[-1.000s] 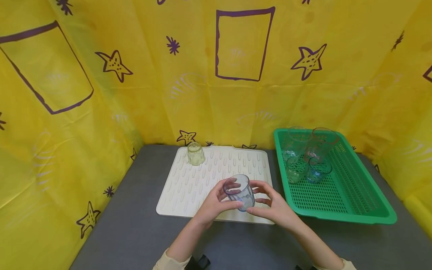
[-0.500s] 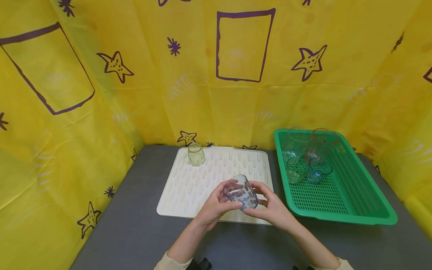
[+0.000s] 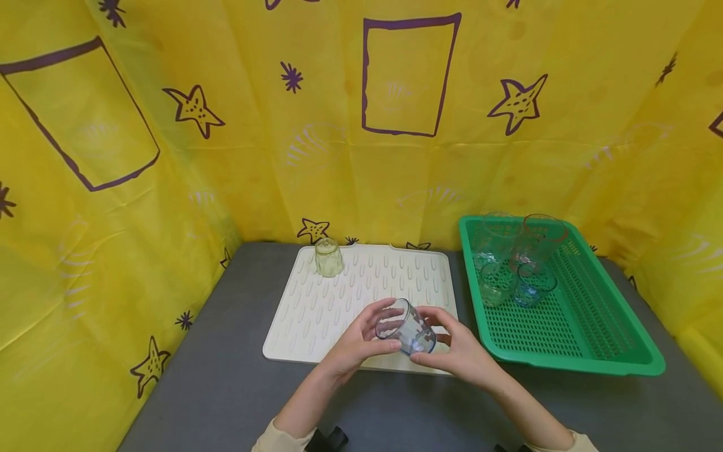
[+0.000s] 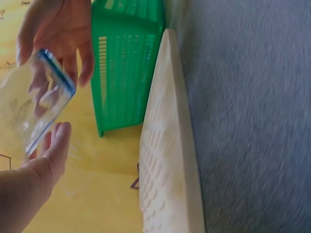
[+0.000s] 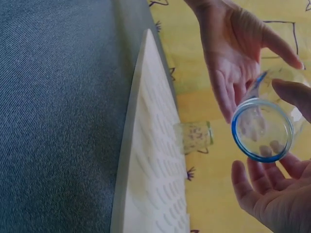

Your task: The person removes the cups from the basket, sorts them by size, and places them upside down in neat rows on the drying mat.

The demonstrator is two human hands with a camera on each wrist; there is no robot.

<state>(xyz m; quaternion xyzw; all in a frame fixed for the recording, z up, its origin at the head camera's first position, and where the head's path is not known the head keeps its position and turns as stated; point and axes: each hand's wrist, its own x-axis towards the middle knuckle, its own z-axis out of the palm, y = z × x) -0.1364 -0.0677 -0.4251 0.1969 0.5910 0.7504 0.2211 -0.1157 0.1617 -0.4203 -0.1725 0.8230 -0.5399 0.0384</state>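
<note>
Two hands (image 3: pixel 351 348) (image 3: pixel 464 351), one tilted glass (image 3: pixel 417 334) held between them

Place: a small booth closed in by hung yellow cloth (image 3: pixel 390 163), more like a staged work spot than a lived-in room; what building it stands in cannot be told.
Cloth walls: behind and along both sides, creased and loosely folded, with a starfish-and-shell pattern in purple and white.
Desk (image 3: pixel 214 351): flat, dark grey, reaching back to the cloth; its surface looks finely textured in the wrist views.
Kitchen touch: a ribbed cream drying mat (image 3: pixel 307 320) bearing an upturned yellowish glass (image 3: pixel 329 260), a green perforated basket (image 3: pixel 570 362) holding tumblers (image 3: pixel 533 285), and a bluish glass (image 3: pixel 417 334) above the mat.
</note>
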